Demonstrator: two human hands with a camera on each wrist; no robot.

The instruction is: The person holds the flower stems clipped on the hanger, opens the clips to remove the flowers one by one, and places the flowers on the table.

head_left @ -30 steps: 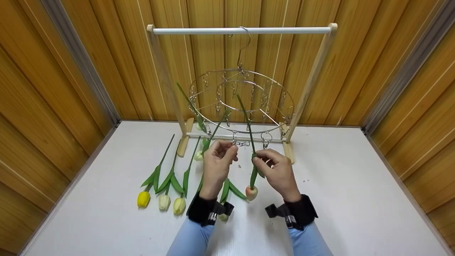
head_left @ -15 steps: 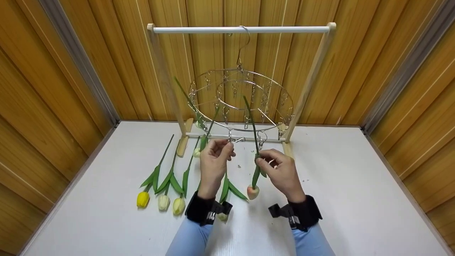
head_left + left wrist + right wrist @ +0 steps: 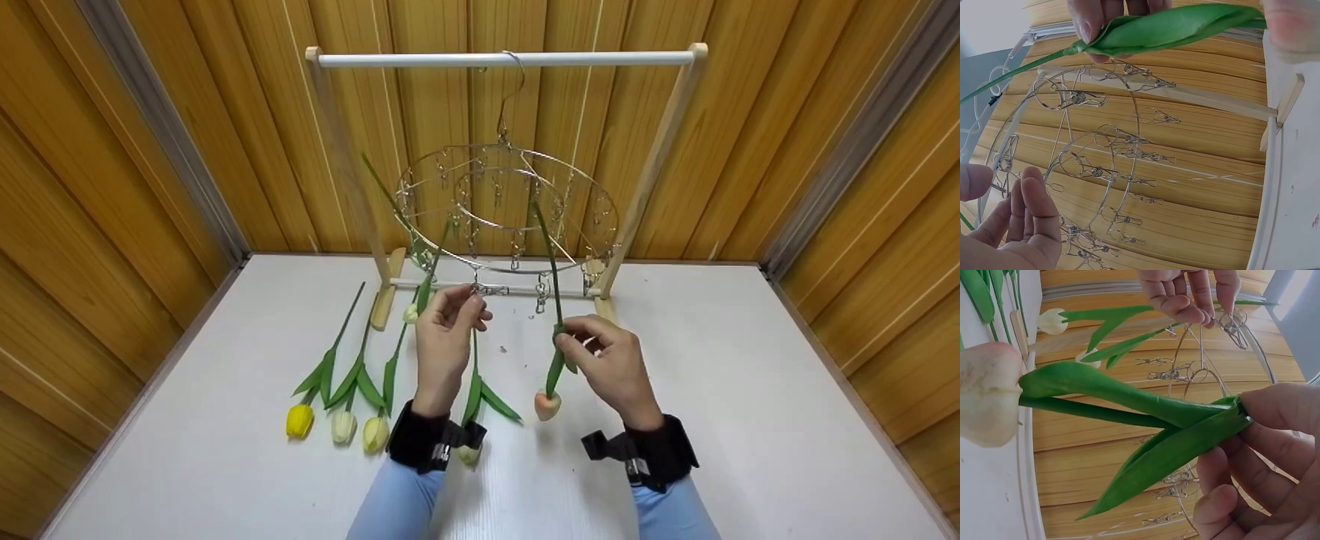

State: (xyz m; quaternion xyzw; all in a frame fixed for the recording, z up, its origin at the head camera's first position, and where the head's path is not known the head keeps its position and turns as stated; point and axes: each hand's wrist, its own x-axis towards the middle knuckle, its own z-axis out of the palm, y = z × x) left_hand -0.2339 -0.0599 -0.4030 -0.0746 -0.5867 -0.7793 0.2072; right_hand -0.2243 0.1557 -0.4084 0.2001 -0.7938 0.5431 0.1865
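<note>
In the head view, my left hand (image 3: pixel 444 345) pinches a metal clip (image 3: pixel 491 289) on the front rim of a round wire clip hanger (image 3: pixel 517 268). The right wrist view shows that clip (image 3: pixel 1233 329) at the left fingertips. My right hand (image 3: pixel 611 367) holds an artificial tulip by its stem (image 3: pixel 551 262) near the leaves, with its whitish-pink blossom (image 3: pixel 547 406) pointing down. The stem's upper end stands in front of the hanger, apart from the pinched clip. Two pale tulips (image 3: pixel 1053 320) hang blossom-down from the hanger's left side.
The hanger hooks over the white bar (image 3: pixel 600 58) of a wooden-sided stand. On the white table (image 3: pixel 735 420) lie a yellow tulip (image 3: pixel 299 421), a white tulip (image 3: pixel 343 427) and a pale yellow tulip (image 3: pixel 375 435). Another tulip (image 3: pixel 480 397) lies partly behind the left wrist.
The right hand has moved right with the tulip. The left hand has shifted slightly left and up with the clip. The hanger has turned a little, and its front clips and hanging tulips moved left.
</note>
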